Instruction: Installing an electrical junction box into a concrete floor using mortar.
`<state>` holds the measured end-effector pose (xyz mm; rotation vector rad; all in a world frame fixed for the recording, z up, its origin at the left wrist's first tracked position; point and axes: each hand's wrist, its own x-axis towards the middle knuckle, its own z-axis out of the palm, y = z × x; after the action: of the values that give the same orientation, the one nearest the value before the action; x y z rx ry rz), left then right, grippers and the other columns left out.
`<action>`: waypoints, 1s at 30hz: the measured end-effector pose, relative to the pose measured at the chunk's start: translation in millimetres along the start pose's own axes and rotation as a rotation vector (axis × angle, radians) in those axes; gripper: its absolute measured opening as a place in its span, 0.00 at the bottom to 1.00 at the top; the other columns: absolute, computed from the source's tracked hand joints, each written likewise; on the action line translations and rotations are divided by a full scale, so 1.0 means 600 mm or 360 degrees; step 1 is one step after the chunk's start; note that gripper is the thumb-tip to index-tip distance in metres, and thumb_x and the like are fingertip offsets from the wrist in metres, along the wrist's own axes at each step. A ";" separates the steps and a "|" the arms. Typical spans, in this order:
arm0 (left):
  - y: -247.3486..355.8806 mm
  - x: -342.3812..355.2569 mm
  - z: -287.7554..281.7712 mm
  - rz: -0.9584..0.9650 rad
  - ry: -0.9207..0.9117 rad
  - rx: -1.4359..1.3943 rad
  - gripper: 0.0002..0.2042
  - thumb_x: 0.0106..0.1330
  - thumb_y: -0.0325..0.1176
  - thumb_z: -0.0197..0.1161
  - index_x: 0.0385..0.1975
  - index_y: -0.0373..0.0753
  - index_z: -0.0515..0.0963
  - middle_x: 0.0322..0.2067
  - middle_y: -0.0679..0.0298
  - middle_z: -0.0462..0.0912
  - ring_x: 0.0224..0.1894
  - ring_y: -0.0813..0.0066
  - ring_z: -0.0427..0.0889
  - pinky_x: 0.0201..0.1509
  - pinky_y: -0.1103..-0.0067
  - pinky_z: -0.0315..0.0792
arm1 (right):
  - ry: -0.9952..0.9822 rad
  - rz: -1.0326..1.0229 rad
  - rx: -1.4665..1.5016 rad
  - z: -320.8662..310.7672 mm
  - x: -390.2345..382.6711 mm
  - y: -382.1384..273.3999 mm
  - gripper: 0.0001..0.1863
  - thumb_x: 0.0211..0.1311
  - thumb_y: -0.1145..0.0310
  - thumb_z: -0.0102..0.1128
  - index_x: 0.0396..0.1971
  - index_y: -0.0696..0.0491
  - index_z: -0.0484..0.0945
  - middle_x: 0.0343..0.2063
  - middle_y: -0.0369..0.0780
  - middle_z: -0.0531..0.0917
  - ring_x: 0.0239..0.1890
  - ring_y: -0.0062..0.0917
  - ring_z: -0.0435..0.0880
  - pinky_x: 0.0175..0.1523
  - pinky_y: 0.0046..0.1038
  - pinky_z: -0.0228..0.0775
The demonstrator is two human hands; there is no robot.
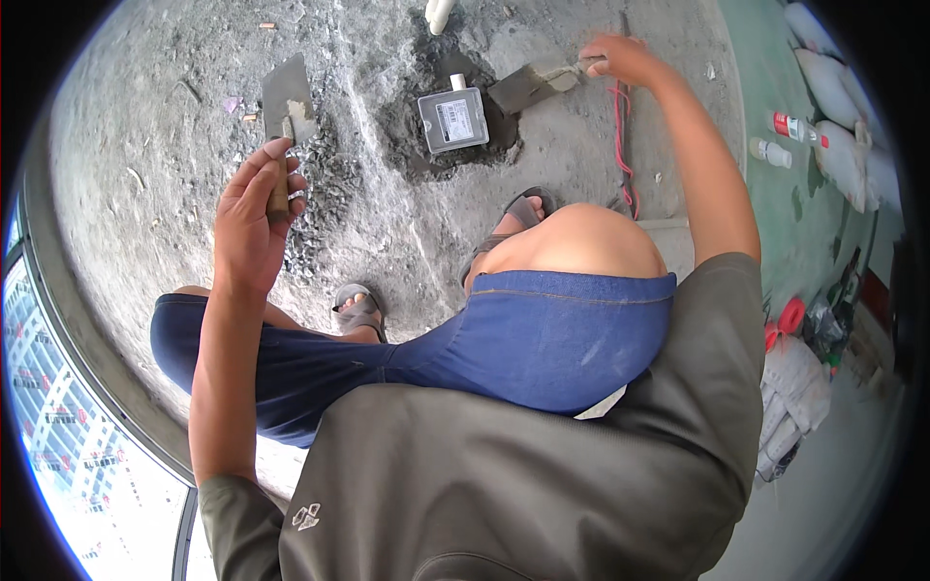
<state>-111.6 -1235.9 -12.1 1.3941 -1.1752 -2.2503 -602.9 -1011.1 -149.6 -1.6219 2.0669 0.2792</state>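
My left hand (254,218) is closed round the wooden handle of a trowel (284,85). Its flat grey blade points away from me and carries a patch of mortar. At the far right, my right hand (617,60) grips a second trowel (521,89), whose blade reaches left to beside a grey plastic box (469,128). Mortar clings to this blade near the handle; whether the blade touches the ground, I cannot tell. The box bears a white label and has a short white pipe stub (458,82) at its far side. Dark, wet mortar (412,153) surrounds the box.
White pipe ends (439,14) show at the top edge. Loose rubble (315,208) lies on the rough floor. A bar with pink cord (622,145) stretches along the right. Farther right are bottles (790,126), white sacks (831,82) and a red roll (791,314). A window (77,426) stands at left.
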 end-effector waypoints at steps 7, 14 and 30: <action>0.000 0.006 0.006 -0.0018 -0.0011 0.0025 0.16 0.73 0.29 0.51 0.58 0.34 0.72 0.44 0.61 0.77 0.41 0.77 0.77 0.39 0.81 0.74 | -0.0109 0.0063 0.0272 0.057 -0.017 -0.021 0.22 0.56 0.61 0.64 0.50 0.53 0.80 0.50 0.43 0.81 0.55 0.38 0.77 0.58 0.36 0.67; 0.000 0.010 0.004 -0.0031 -0.0045 0.0019 0.15 0.73 0.31 0.52 0.56 0.36 0.74 0.43 0.64 0.77 0.39 0.79 0.77 0.39 0.82 0.74 | -0.0047 0.0439 0.0748 0.081 -0.103 0.001 0.22 0.59 0.62 0.63 0.52 0.56 0.78 0.48 0.48 0.82 0.52 0.38 0.80 0.57 0.34 0.68; -0.003 0.030 0.012 -0.0077 -0.0128 0.0017 0.16 0.73 0.28 0.51 0.58 0.33 0.71 0.43 0.61 0.77 0.39 0.77 0.76 0.38 0.81 0.74 | 0.0493 0.1030 0.1193 0.209 -0.240 -0.205 0.23 0.61 0.51 0.60 0.47 0.53 0.80 0.42 0.49 0.83 0.46 0.46 0.80 0.50 0.40 0.72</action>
<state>-126.3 -1241.4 -23.3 1.3617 -1.1920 -2.3574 -429.6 -865.4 -168.4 -0.5587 2.4501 -0.5201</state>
